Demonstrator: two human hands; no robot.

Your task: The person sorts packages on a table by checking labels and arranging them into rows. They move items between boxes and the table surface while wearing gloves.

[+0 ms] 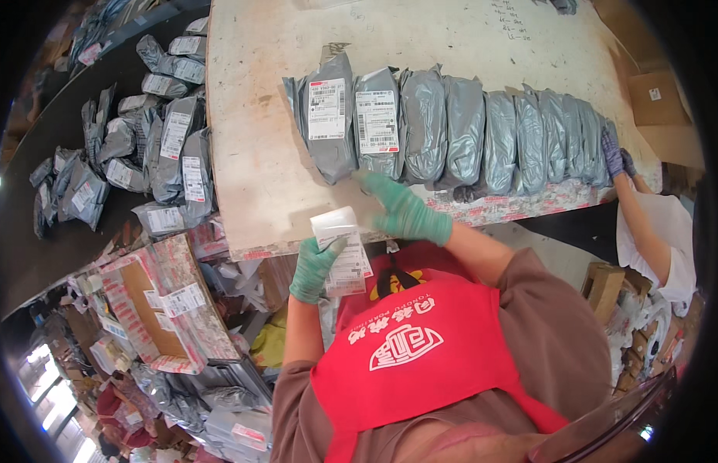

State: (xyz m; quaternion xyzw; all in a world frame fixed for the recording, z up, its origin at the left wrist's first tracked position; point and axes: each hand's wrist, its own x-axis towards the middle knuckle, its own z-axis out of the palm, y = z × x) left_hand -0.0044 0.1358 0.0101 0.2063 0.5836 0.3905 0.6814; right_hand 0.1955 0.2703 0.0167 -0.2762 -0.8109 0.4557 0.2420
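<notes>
My left hand (316, 267), in a green knit glove, grips a strip of white shipping labels (348, 263) whose upper end curls over. My right hand (414, 211), gloved alike and slightly blurred, has its fingers extended above the table's near edge. No object shows in it, and its fingertips are at the lower end of the leftmost grey plastic parcel (327, 159). That parcel carries a white label, as does the grey parcel (379, 165) beside it. Farther right, several grey parcels (464, 130) stand in a tight row with no labels visible on them.
On the left, a dark conveyor belt (23, 231) bears several labelled parcels (176, 130). Another person's gloved hand (611, 153) touches the row's right end. An open carton (153, 312) sits below the wooden table (249, 144). Cardboard boxes (660, 98) stand far right.
</notes>
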